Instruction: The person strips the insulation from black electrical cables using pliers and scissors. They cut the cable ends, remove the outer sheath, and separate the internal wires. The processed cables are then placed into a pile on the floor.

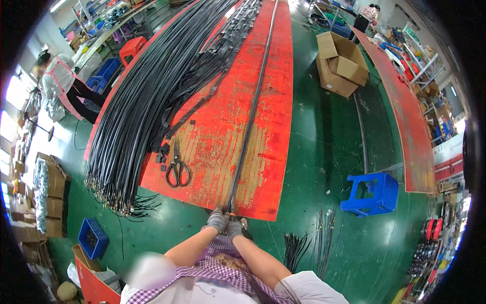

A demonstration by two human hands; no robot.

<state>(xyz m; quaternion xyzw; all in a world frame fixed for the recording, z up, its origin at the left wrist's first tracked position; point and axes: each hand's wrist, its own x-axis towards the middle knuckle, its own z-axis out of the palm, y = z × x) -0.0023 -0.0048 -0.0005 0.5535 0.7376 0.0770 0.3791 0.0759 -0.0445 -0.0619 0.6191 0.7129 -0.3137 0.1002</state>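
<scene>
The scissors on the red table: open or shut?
Shut, it seems. The scissors lie flat on the red table, blades together in one line, handle loops side by side.

Left of our hands we see scissors (177, 167) on the red table (273, 101), with a broad bundle of black straps (147, 101) beyond them. A blue stool (371, 193) stands on the green floor (324, 142) to the right, cardboard boxes (341, 62) far ahead of it. A blue crate (92, 238) sits lower left.
</scene>
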